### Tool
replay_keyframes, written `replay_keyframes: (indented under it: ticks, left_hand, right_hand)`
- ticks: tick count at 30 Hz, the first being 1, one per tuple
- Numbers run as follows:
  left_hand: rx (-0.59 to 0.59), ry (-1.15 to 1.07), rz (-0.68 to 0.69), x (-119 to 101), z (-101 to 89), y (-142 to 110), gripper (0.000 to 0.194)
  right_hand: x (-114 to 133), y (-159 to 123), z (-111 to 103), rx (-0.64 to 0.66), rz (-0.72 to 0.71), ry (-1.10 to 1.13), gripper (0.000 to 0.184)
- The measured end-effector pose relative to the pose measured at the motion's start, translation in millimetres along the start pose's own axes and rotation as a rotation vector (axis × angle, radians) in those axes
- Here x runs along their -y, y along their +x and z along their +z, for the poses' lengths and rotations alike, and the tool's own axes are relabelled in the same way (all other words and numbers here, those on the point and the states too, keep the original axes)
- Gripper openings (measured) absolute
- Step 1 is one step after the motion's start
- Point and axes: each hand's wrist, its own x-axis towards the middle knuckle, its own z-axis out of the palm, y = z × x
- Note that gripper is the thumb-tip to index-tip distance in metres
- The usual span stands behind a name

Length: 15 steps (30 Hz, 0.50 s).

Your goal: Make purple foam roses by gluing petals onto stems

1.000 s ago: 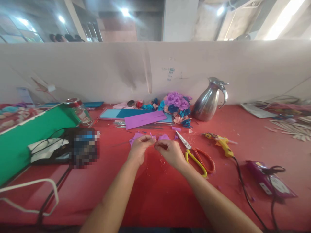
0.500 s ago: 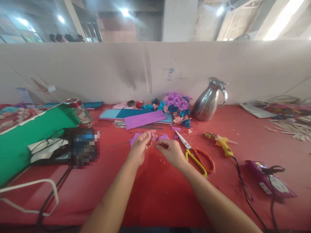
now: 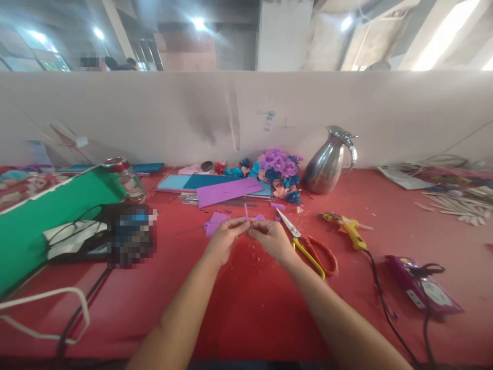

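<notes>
Between the fingertips of both hands a narrow purple paper piece (image 3: 246, 211) stands up, its lower end hidden by the fingers. My left hand (image 3: 226, 237) is closed in a pinch on it. My right hand (image 3: 271, 237) is also pinched, its fingertips touching the left ones at the base of the piece. Cut purple paper pieces (image 3: 215, 223) lie on the table just behind my hands. To the right of my right hand rest scissors (image 3: 307, 247) with one yellow and one red handle, blades pointing away.
On the red table (image 3: 246, 313), a yellow glue gun (image 3: 351, 231) and a purple power strip (image 3: 421, 288) lie right with their cords. Behind stand a steel jug (image 3: 325, 163), a paper-flower bunch (image 3: 278, 167) and a purple sheet (image 3: 229, 191). A glass jar (image 3: 131, 180) is left.
My hands have come together, fingertips now meeting around the purple paper piece, which has turned more upright. The view has shifted slightly.
</notes>
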Motion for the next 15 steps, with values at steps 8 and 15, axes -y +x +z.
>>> replay_keyframes:
  ticks: [8,15]
  left_hand:
    - [-0.164,-0.022,0.058,-5.2,-2.9,4.1,0.026]
    - [-0.147,0.002,0.036,-3.5,-2.0,5.6,0.029]
  right_hand:
    - [0.0,-0.2,2.4,0.032,0.030,-0.137,0.014]
    - [2.9,0.8,1.7,0.001,0.022,-0.186,0.015]
